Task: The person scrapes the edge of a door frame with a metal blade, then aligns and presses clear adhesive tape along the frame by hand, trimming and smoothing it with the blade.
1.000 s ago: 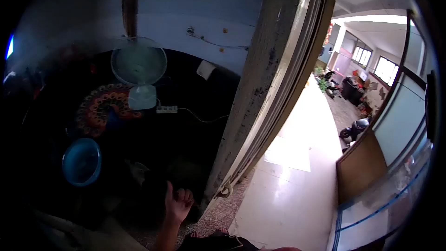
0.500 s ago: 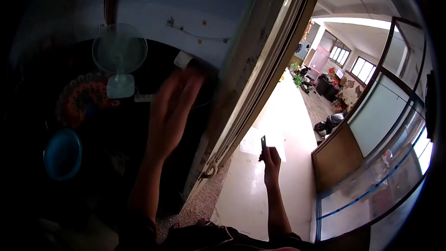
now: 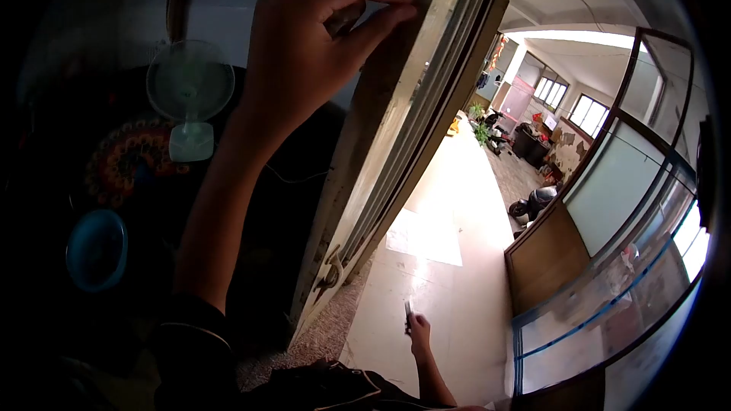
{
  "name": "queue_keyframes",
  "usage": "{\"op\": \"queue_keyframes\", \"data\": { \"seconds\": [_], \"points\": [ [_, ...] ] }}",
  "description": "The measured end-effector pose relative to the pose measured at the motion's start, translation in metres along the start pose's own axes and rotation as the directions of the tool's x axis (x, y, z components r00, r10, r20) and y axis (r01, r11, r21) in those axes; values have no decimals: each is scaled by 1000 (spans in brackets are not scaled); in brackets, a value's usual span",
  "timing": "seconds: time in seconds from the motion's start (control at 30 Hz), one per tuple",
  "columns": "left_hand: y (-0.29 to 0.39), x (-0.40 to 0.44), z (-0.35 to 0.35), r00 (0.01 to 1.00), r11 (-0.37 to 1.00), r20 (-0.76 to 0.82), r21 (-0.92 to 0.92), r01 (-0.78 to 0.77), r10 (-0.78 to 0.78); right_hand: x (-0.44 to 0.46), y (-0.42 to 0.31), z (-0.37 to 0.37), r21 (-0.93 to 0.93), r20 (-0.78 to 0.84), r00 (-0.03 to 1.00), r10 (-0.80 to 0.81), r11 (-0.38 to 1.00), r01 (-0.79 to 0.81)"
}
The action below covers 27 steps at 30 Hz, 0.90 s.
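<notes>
My left hand (image 3: 304, 46) is raised at the upper middle, thumb and forefinger pinched together by the worn wooden door frame (image 3: 378, 133). Whether the fingertips touch the wood or hold something tiny, I cannot tell. Low on the right side, my right hand (image 3: 419, 335) is closed around a small, dark, flat tool (image 3: 409, 312) that points upward; its exact kind is too small to make out. Under that hand lies a pale, shiny surface with a white sheet (image 3: 425, 238) on it. A metal latch (image 3: 332, 270) sits low on the frame.
Left of the frame, in a dark room, are a pale green fan (image 3: 190, 99), a blue basin (image 3: 97, 250) and a patterned orange item (image 3: 129, 156). To the right stands a glazed wooden partition (image 3: 617, 183). Beyond are a scooter (image 3: 535, 202), plants (image 3: 480, 128) and clutter.
My left hand has risen and moved right to the door frame, its fingers now pinched. My right hand has dropped lower and slightly left, still gripping the small flat tool.
</notes>
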State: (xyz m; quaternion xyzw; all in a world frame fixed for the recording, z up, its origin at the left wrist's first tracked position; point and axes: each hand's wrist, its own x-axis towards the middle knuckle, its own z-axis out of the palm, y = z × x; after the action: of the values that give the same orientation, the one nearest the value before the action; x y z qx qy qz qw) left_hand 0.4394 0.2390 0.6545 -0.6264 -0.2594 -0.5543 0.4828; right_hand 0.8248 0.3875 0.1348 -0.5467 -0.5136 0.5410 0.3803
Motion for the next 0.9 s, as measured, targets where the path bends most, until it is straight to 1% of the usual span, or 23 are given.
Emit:
{"op": "queue_keyframes", "data": {
  "seconds": [0.03,0.13,0.17,0.2,0.23,0.3,0.33,0.37,0.4,0.43,0.47,0.5,0.53,0.57,0.6,0.63,0.67,0.7,0.73,0.77,0.8,0.83,0.9],
  "points": [
    [0,1,1,1000,1000,3,-4,-2,2,-5,25,-13,-8,-47,994,100,995,-101],
    [1,7,3,998,997,-3,55,-58,58,-19,108,-51,-16,-78,953,291,956,-293],
    [2,8,1,1000,1000,22,21,-9,9,-26,129,-58,-29,-87,926,367,928,-371],
    [4,8,1,998,999,51,-11,42,-41,-34,148,-66,30,-74,910,409,913,-407],
    [2,9,5,998,999,56,-11,41,-40,-45,165,-72,87,-60,891,449,892,-444],
    [-2,10,15,998,986,-15,-156,59,-63,-63,191,-77,48,-104,850,517,856,-515],
    [-3,15,14,998,987,-11,-152,58,-61,-47,261,-105,-373,45,901,432,844,-387],
    [-2,22,10,981,958,13,-215,191,-193,-33,327,-130,-788,197,923,330,613,-51],
    [-1,30,7,947,908,44,-273,317,-318,-21,383,-152,-910,338,915,221,324,258],
    [-6,37,6,949,912,48,-268,312,-310,-24,388,-153,-900,367,915,166,311,305],
    [-12,45,5,972,928,12,-295,226,-233,-28,390,-153,-890,395,912,110,292,350],
    [-15,52,4,988,937,-22,-320,140,-155,-35,393,-151,-868,444,896,5,248,430],
    [-3,56,1,981,934,-44,-317,166,-189,-34,385,-143,-922,379,896,232,177,344],
    [10,60,-2,973,930,-67,-315,192,-223,-29,383,-139,-916,391,890,235,188,353],
    [17,58,-11,973,872,35,-437,220,-228,-34,369,-131,-923,360,895,263,240,300],
    [15,53,-22,954,851,133,-431,301,-270,-36,352,-119,-907,300,908,294,384,175],
    [13,48,-32,922,828,230,-411,381,-310,-43,335,-109,-762,209,908,362,643,-81],
    [11,42,-43,880,806,324,-378,456,-346,-51,312,-94,-269,125,866,485,856,-441],
    [11,22,-43,875,877,252,-151,457,-413,-59,300,-85,0,125,843,523,850,-527],
    [10,7,-43,878,893,167,85,441,-449,-63,288,-72,110,115,828,549,821,-560],
    [11,0,-40,945,965,224,166,205,-239,-64,273,-61,48,34,823,566,822,-567],
    [22,-2,-34,938,964,250,178,198,-239,-66,255,-48,-13,-48,813,580,814,-581],
    [42,-6,-18,866,918,309,193,347,-392,-58,247,-38,-74,-27,814,580,811,-580]
  ]
}}
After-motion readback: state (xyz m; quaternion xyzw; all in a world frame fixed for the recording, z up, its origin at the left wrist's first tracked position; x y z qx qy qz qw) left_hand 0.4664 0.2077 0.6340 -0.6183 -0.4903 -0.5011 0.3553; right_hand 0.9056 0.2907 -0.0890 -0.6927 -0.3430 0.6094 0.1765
